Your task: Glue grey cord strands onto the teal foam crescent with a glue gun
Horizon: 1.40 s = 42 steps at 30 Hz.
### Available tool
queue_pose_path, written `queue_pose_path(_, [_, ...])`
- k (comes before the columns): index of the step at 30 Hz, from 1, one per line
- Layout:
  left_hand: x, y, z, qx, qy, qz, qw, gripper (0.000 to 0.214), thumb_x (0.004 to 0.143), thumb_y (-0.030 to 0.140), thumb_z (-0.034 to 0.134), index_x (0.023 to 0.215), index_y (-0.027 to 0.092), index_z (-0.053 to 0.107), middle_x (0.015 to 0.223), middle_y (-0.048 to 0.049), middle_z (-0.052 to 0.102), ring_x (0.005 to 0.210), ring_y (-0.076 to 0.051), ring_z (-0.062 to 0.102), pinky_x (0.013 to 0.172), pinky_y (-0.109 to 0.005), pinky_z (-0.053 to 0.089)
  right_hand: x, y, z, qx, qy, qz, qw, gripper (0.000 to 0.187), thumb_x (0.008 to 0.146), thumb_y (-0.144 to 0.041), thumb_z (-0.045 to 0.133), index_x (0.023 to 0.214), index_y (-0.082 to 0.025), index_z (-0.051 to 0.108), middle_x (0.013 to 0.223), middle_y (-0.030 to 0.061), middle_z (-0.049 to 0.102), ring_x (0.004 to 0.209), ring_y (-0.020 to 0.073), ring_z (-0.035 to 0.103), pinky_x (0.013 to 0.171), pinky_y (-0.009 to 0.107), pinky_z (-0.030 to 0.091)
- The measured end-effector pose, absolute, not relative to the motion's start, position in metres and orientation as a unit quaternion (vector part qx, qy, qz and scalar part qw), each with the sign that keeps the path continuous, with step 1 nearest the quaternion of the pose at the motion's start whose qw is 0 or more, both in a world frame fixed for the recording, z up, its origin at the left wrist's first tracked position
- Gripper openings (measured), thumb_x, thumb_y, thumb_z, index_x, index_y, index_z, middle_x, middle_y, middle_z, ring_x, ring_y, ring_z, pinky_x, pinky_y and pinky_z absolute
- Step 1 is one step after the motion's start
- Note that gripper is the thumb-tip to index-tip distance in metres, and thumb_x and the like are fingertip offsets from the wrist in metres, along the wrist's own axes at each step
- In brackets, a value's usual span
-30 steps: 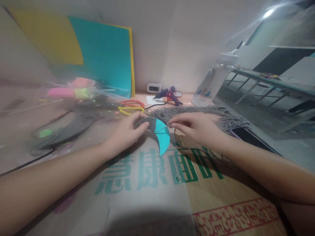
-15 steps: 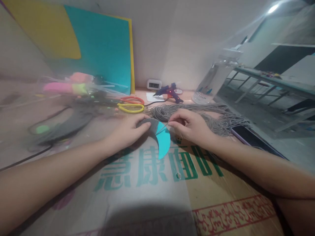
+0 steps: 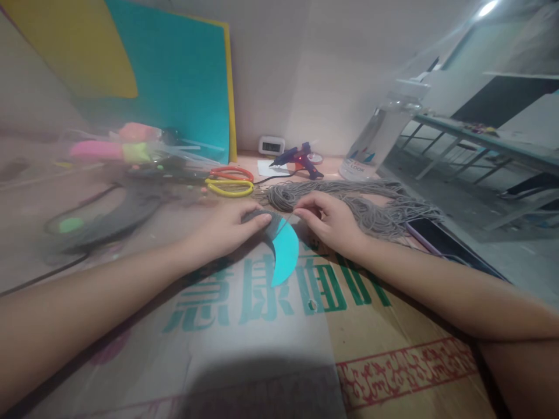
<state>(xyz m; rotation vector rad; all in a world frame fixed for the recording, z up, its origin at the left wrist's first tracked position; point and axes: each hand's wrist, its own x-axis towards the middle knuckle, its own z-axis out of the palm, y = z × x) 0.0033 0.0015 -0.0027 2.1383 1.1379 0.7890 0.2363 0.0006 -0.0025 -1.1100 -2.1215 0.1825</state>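
Note:
A teal paper crescent (image 3: 286, 256) lies on printed cardboard (image 3: 262, 326), its upper part wrapped in grey cord. My left hand (image 3: 229, 230) presses its fingers closed on the wrapped end of the crescent. To the right, my right hand (image 3: 329, 221) pinches a strand of grey cord (image 3: 283, 226) that runs down onto the crescent. A heap of the same grey cord (image 3: 362, 203) lies just behind my right hand.
Yellow and orange scissors (image 3: 229, 181) lie behind my left hand. A blue glue gun (image 3: 297, 160), a small white clock (image 3: 271, 145) and a clear bottle (image 3: 379, 137) stand near the wall. Teal and yellow sheets (image 3: 174, 81) lean at back left. A phone (image 3: 445, 244) lies at right.
My right hand has drawn left and closer to the crescent, shortening the strand between them. The left hand keeps its hold. The view has shifted slightly.

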Motion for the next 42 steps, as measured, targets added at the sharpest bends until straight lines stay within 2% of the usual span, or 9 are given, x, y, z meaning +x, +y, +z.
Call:
queue_pose_path(10, [0.0019, 0.0036, -0.0035, 0.808, 0.430, 0.267, 0.301, 0.038, 0.087, 0.051, 0.046, 0.086, 0.020, 0.068, 0.083, -0.0035, 0.069, 0.080, -0.024, 0.062, 0.074, -0.032, 0.043, 0.2362, 0.0011, -0.0029, -0.420, -0.836, 0.065, 0.348, 0.014, 0.090, -0.033, 0.058, 0.086, -0.021, 0.064, 0.079, 0.0023, 0.067, 0.069, 0.0146, 0.056, 0.065, 0.028, 0.042])
queue_pose_path(23, [0.0017, 0.0030, -0.0022, 0.817, 0.422, 0.256, 0.299, 0.035, 0.089, 0.050, 0.047, 0.083, 0.021, 0.066, 0.081, -0.0018, 0.068, 0.079, -0.021, 0.060, 0.068, -0.029, 0.040, 0.2348, 0.0011, -0.0022, -0.413, -0.841, 0.071, 0.344, 0.013, 0.090, -0.030, 0.058, 0.086, -0.020, 0.064, 0.080, 0.0026, 0.067, 0.071, 0.0151, 0.057, 0.068, 0.028, 0.042])
queue_pose_path(27, [0.0008, 0.0036, -0.0027, 0.820, 0.410, 0.260, 0.302, 0.035, 0.088, 0.050, 0.049, 0.079, 0.020, 0.066, 0.077, -0.0010, 0.066, 0.073, -0.020, 0.058, 0.064, -0.028, 0.038, 0.2350, 0.0013, -0.0031, -0.407, -0.844, 0.071, 0.341, 0.011, 0.090, -0.028, 0.058, 0.086, -0.019, 0.064, 0.081, 0.0028, 0.068, 0.074, 0.0151, 0.059, 0.069, 0.028, 0.043])
queue_pose_path(33, [-0.0006, 0.0035, -0.0060, 0.799, 0.397, 0.266, 0.365, 0.031, 0.085, 0.049, 0.054, 0.079, 0.021, 0.068, 0.071, -0.0006, 0.064, 0.066, -0.018, 0.057, 0.059, -0.025, 0.040, 0.2340, 0.0012, -0.0022, -0.399, -0.849, 0.085, 0.337, 0.012, 0.090, -0.028, 0.058, 0.086, -0.018, 0.064, 0.082, 0.0030, 0.068, 0.075, 0.0151, 0.060, 0.071, 0.028, 0.044])
queue_pose_path(38, [-0.0005, -0.0032, -0.0023, 0.779, 0.395, 0.226, 0.432, 0.036, 0.087, 0.054, 0.052, 0.083, 0.020, 0.062, 0.061, 0.0025, 0.055, 0.048, -0.011, 0.046, 0.042, -0.020, 0.032, 0.2334, 0.0002, -0.0029, -0.376, -0.853, 0.102, 0.347, 0.012, 0.089, -0.027, 0.059, 0.086, -0.017, 0.065, 0.080, 0.0021, 0.067, 0.074, 0.0135, 0.060, 0.070, 0.026, 0.045])
queue_pose_path(42, [-0.0006, -0.0055, 0.0010, 0.774, 0.388, 0.184, 0.465, 0.040, 0.088, 0.057, 0.050, 0.085, 0.018, 0.058, 0.062, 0.0034, 0.052, 0.048, -0.010, 0.047, 0.041, -0.018, 0.034, 0.2324, -0.0004, -0.0051, -0.362, -0.854, 0.114, 0.356, 0.013, 0.089, -0.028, 0.060, 0.085, -0.017, 0.066, 0.078, 0.0012, 0.068, 0.071, 0.0125, 0.060, 0.067, 0.024, 0.044])
